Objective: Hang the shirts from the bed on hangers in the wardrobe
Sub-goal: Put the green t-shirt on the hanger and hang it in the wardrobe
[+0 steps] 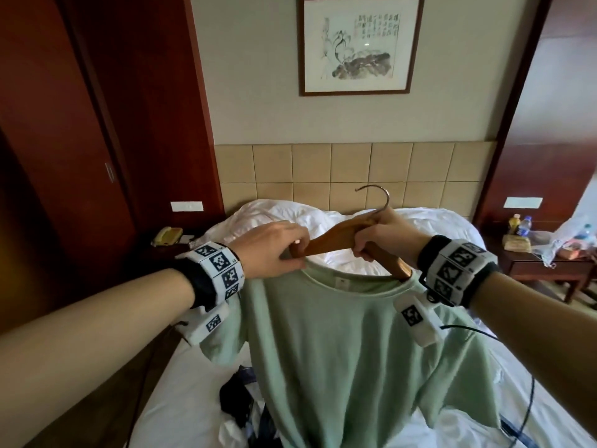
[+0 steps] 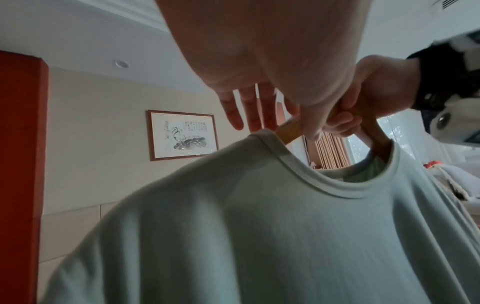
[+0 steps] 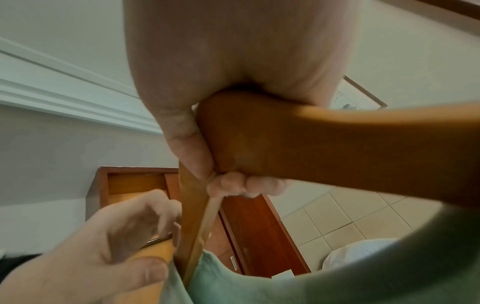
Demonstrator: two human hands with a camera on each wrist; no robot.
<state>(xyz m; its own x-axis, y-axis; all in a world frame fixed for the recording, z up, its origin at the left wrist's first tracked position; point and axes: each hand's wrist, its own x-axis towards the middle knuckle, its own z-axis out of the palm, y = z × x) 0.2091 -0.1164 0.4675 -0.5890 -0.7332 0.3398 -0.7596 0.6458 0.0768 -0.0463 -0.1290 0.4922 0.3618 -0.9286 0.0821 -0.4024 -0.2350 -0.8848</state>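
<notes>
A pale green T-shirt (image 1: 339,350) hangs from a wooden hanger (image 1: 332,237) with a metal hook (image 1: 378,195), held up over the bed (image 1: 181,399). My right hand (image 1: 365,247) grips the hanger's middle just below the hook; in the right wrist view its fingers (image 3: 244,185) curl under the wood (image 3: 337,139). My left hand (image 1: 290,250) pinches the shirt's collar at the hanger's left arm, thumb in front and fingers behind (image 2: 233,115). The hanger's right arm is inside the shirt (image 2: 259,226); its left arm shows above the collar (image 2: 288,131).
Dark and white garments (image 1: 239,402) lie on the bed's near end, a rumpled white duvet (image 1: 290,218) at its head. Red-brown wardrobe panels (image 1: 64,156) stand at the left. A nightstand (image 1: 549,263) with bottles is at the right, a telephone (image 1: 166,236) at the left.
</notes>
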